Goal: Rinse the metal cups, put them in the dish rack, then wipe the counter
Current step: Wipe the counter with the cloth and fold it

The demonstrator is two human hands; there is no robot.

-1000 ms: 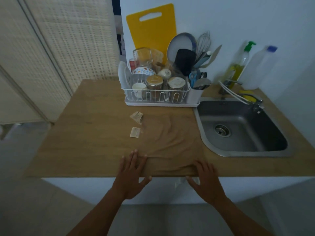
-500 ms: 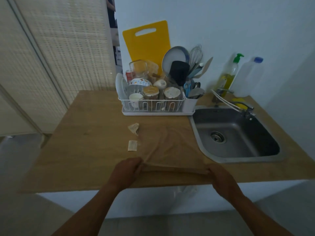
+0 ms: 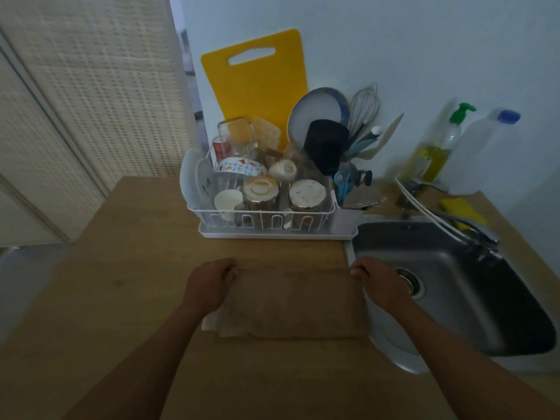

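Cups [image 3: 306, 195] look racked already beyond the hands; the cloth [image 3: 291, 301] is pinched at both top corners by left hand [image 3: 209, 286] and right hand [image 3: 378, 286], so only wiping's left.

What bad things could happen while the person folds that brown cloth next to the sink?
The right hand pinches the brown cloth right at the edge of the grey metal sink, so that corner could slip into the basin and get wet. The left hand grips the other corner; pushing the cloth forward might bump the crowded white wire dish rack and rattle the two metal cups inside.
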